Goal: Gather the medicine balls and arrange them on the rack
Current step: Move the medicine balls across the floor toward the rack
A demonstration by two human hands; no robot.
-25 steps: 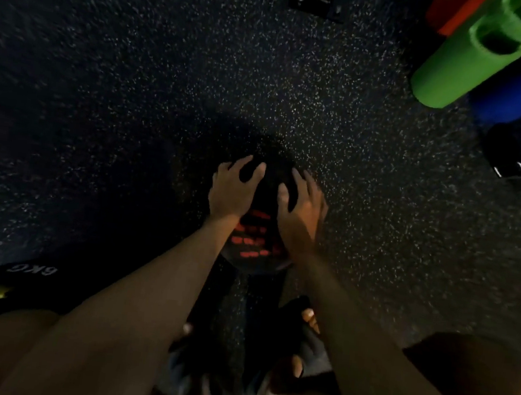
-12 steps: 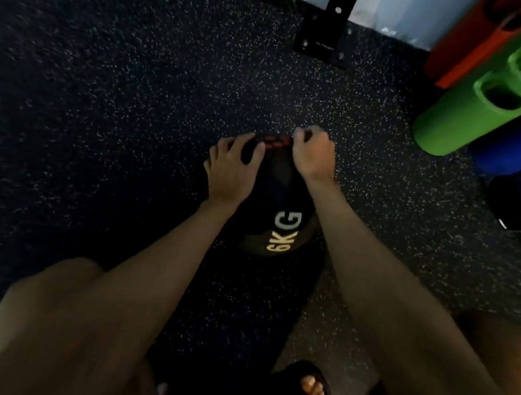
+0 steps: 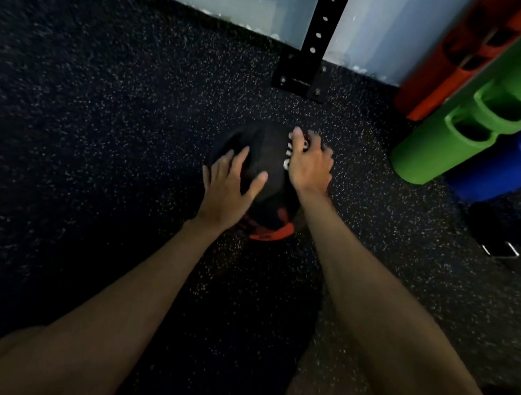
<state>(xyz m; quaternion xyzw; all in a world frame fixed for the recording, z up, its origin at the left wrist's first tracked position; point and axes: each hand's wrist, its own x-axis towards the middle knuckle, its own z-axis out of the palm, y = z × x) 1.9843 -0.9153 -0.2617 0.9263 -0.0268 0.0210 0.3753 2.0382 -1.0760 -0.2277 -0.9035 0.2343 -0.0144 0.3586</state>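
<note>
Left hand (image 3: pixel 229 190): your palm is on the near-left face of the medicine ball (image 3: pixel 266 165), fingers (image 3: pixel 240 162) spread and nearly straight — pressing, not gripping.

Ball: black, and it looks to rest on the speckled rubber floor (image 3: pixel 116 116) between your two hands. Half a second ago the white "6KG" faced you on the near side. Now only a sliver of white lettering (image 3: pixel 286 164) shows at the upper right, half under your right hand, and an orange-red band (image 3: pixel 270 232) has come round to the near bottom edge. The ball has turned under your hands.

Right hand (image 3: pixel 309 167): fingers curled over the far-right shoulder of the ball, thumb on top, holding it.

Beyond and right: more of the black rack upright (image 3: pixel 318 31) shows than before, and its bolted foot (image 3: pixel 298 80) sits nearer the ball in view. Green foam rollers (image 3: pixel 454 141) stand at far right, with orange and blue ones beside them.

Judgement: you are rolling the ball toward the rack, not lifting it. The ball seems not yet off the floor, so gathering is under way and placing remains. The lift will likely need both hands lower — the left has no hold at present.
</note>
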